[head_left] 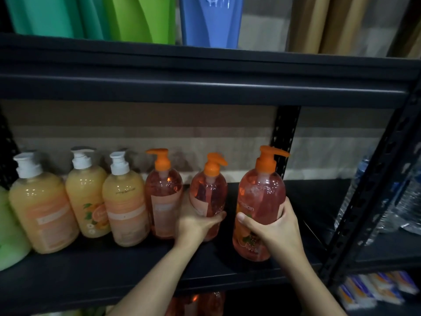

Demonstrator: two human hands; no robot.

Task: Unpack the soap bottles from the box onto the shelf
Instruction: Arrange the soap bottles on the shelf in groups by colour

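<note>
The right hand (275, 231), lower right of centre, grips an orange pump bottle (262, 197) round its lower body, thumb across the label. The bottle's base is at the front part of the black shelf (91, 267); whether it rests there or hangs just above, I cannot tell. Just to the left, the left hand (196, 224) wraps the lower body of a second orange bottle (208, 192), which is upright and further back on the same shelf.

Leftward the row runs on: a third orange bottle (163, 197), three pale orange bottles (85, 197) with white pumps, and a green bottle (9, 231) cut off at the left edge. Several bottles therefore appear placed, and the two in hand are probably being added. The box is out of view, so how many remain cannot be judged. Water bottles (405, 201) stand at the right edge.
</note>
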